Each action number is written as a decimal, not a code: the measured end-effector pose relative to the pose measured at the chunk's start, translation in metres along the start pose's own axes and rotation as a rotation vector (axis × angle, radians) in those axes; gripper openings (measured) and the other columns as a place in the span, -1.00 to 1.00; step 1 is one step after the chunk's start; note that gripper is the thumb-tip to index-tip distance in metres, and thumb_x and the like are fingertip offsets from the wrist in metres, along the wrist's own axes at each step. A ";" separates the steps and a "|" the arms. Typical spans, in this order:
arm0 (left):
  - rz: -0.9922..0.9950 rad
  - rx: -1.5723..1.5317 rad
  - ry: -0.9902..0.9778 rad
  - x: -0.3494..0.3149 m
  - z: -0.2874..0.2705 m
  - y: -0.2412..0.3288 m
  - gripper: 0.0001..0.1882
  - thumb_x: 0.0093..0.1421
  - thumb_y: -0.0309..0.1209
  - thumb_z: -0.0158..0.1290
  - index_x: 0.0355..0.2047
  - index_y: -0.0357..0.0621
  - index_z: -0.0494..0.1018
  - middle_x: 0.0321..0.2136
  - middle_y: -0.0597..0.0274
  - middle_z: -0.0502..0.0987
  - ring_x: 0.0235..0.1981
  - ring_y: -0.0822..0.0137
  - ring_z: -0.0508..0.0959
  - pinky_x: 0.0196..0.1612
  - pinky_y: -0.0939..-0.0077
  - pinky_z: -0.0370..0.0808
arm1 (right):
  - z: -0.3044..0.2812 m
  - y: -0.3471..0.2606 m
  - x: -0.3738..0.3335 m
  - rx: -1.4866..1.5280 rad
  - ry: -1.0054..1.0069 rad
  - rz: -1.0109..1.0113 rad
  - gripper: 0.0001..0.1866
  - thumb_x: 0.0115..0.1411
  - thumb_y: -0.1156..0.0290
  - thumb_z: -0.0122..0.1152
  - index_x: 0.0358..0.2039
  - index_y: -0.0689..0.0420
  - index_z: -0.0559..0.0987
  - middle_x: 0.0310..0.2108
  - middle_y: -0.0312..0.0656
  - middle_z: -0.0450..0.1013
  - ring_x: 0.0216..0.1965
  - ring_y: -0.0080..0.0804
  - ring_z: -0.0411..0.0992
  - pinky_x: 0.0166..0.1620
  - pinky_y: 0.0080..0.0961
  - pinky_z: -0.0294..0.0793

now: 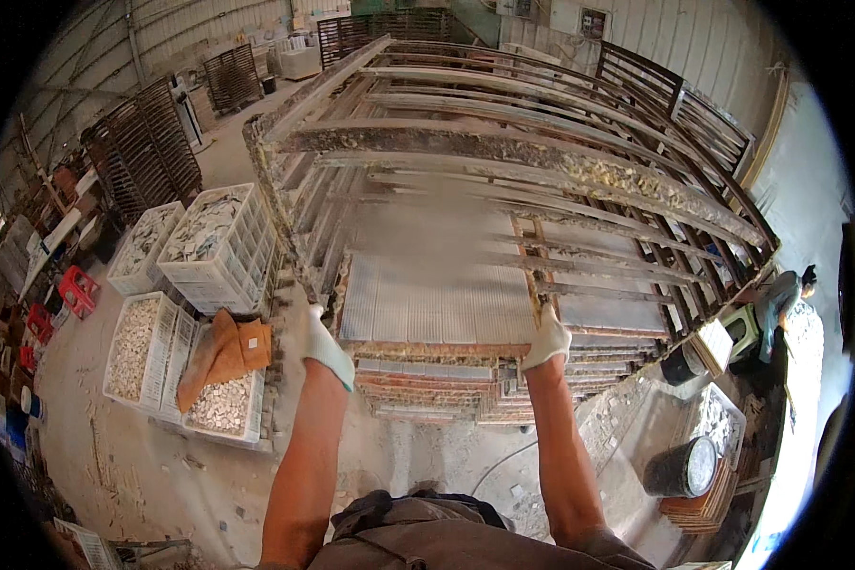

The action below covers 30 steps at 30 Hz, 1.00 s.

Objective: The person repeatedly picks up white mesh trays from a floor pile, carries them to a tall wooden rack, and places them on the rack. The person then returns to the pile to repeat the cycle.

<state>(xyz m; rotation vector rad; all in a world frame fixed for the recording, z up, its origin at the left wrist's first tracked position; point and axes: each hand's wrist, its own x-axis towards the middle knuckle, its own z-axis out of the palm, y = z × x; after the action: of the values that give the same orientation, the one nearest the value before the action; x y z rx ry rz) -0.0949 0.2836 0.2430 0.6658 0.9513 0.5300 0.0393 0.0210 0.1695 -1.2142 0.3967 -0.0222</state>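
Note:
A wide tray (429,351) bearing rows of narrow grey strips (437,302) lies level in front of me, partly inside a tall, crusted metal rack (446,142). My left hand (327,346), in a white glove, grips the tray's near left corner beside a rack post. At its near right corner my right hand (548,342), gloved too, is closed on the edge. The fingers of both hands are partly hidden. Below it, several more loaded trays (427,388) are stacked in the rack's lower levels. A blurred patch covers part of the rack's middle.
White plastic crates (214,237) of tile pieces stand to the left, one with brown cardboard (220,356) on top. Black buckets (670,470) and a pale crate (714,423) are at the right. A person (784,299) is at the far right. Chips litter the floor.

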 end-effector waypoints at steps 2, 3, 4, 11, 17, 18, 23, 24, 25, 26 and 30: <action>0.012 -0.067 -0.145 -0.002 -0.004 0.000 -0.23 -0.01 -0.15 -0.03 0.15 -0.08 -0.12 0.14 0.09 -0.13 0.13 0.15 -0.05 0.12 0.13 -0.10 | -0.001 -0.003 0.011 0.031 -0.007 0.017 -0.63 0.07 0.17 0.00 -0.36 0.28 0.49 -0.48 -0.24 0.40 -0.53 -0.44 0.30 -0.46 -0.44 0.31; 0.000 -0.084 -0.215 -0.002 -0.008 -0.002 -0.25 0.00 -0.17 -0.04 0.14 -0.09 -0.11 0.12 0.07 -0.10 0.10 0.15 -0.01 0.11 0.09 -0.07 | -0.002 -0.001 0.018 0.080 -0.005 0.026 -0.63 0.07 0.14 0.00 -0.36 0.22 0.50 -0.50 -0.25 0.40 -0.53 -0.44 0.32 -0.47 -0.43 0.32; -0.015 -0.069 -0.263 0.004 -0.021 0.005 -0.28 0.01 -0.18 -0.04 0.13 -0.10 -0.09 0.08 0.04 -0.05 0.04 0.13 0.08 0.08 0.05 0.00 | 0.004 -0.002 0.012 0.109 -0.044 0.041 -0.64 0.08 0.13 0.00 -0.37 0.20 0.50 -0.50 -0.26 0.39 -0.52 -0.44 0.32 -0.47 -0.44 0.32; -0.061 0.077 -0.522 -0.016 -0.048 -0.018 -0.46 0.09 -0.15 -0.07 -0.11 -0.37 0.10 -0.25 -0.09 0.33 -0.27 0.08 0.43 -0.20 0.20 0.44 | -0.013 -0.030 -0.017 0.253 -0.484 0.173 -0.58 0.17 0.05 -0.18 -0.21 0.13 0.42 -0.44 -0.25 0.41 -0.39 -0.41 0.40 -0.35 -0.45 0.41; -0.003 0.102 -0.593 -0.007 -0.051 -0.039 -0.54 0.14 -0.19 -0.11 -0.17 -0.38 0.13 -0.31 -0.15 0.37 -0.27 0.09 0.45 -0.28 0.29 0.49 | -0.054 0.002 -0.012 -0.178 -0.558 -0.289 -0.68 0.16 0.38 -0.09 -0.09 0.23 0.35 -0.41 -0.19 0.43 -0.47 -0.49 0.39 -0.45 -0.58 0.43; 0.006 0.100 -0.606 -0.004 -0.047 -0.045 -0.55 0.14 -0.20 -0.11 -0.18 -0.37 0.12 -0.31 -0.14 0.37 -0.29 0.09 0.46 -0.29 0.30 0.49 | -0.067 0.012 0.005 -0.097 -0.544 -0.223 -0.70 0.16 0.43 -0.08 -0.10 0.24 0.36 -0.41 -0.20 0.42 -0.49 -0.52 0.38 -0.46 -0.62 0.42; 0.095 0.096 -0.525 0.016 -0.046 -0.042 -0.57 0.15 -0.21 -0.12 -0.18 -0.36 0.12 -0.35 -0.10 0.39 -0.38 0.11 0.49 -0.34 0.33 0.49 | -0.016 -0.012 -0.056 0.195 -0.478 0.014 -0.72 0.18 0.23 -0.08 -0.35 0.22 0.41 -0.60 -0.27 0.32 -0.58 -0.56 0.29 -0.51 -0.52 0.38; 0.100 0.086 -0.510 0.019 -0.043 -0.042 -0.58 0.15 -0.21 -0.12 -0.19 -0.36 0.14 -0.36 -0.09 0.40 -0.38 0.12 0.49 -0.35 0.33 0.49 | -0.010 -0.012 -0.057 0.204 -0.436 0.048 -0.74 0.17 0.23 -0.07 -0.38 0.19 0.41 -0.62 -0.30 0.30 -0.60 -0.56 0.27 -0.50 -0.51 0.38; 0.115 0.066 -0.489 0.021 -0.035 -0.039 -0.60 0.15 -0.20 -0.12 -0.22 -0.34 0.17 -0.37 -0.07 0.41 -0.38 0.14 0.49 -0.36 0.32 0.49 | -0.004 -0.016 -0.056 0.214 -0.396 0.075 -0.75 0.17 0.23 -0.06 -0.41 0.16 0.42 -0.64 -0.32 0.29 -0.63 -0.56 0.24 -0.50 -0.51 0.39; 0.108 0.067 -0.477 0.024 -0.031 -0.038 -0.61 0.15 -0.20 -0.12 -0.23 -0.33 0.19 -0.37 -0.07 0.41 -0.38 0.15 0.49 -0.36 0.33 0.49 | -0.003 -0.017 -0.053 0.243 -0.424 0.068 -0.75 0.17 0.23 -0.06 -0.41 0.17 0.41 -0.64 -0.32 0.29 -0.63 -0.56 0.25 -0.49 -0.50 0.40; 0.078 0.063 -0.418 0.031 -0.020 -0.044 -0.63 0.16 -0.20 -0.13 -0.23 -0.32 0.21 -0.38 -0.05 0.42 -0.38 0.16 0.48 -0.36 0.33 0.50 | -0.005 -0.012 -0.034 0.172 -0.467 -0.050 -0.75 0.17 0.23 -0.06 -0.39 0.18 0.41 -0.61 -0.29 0.32 -0.61 -0.54 0.28 -0.48 -0.47 0.43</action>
<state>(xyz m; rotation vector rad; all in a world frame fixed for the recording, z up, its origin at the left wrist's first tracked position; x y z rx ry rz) -0.0916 0.2803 0.1862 0.8348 0.5520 0.4084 0.0082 0.0202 0.1886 -1.0207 -0.0444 0.1784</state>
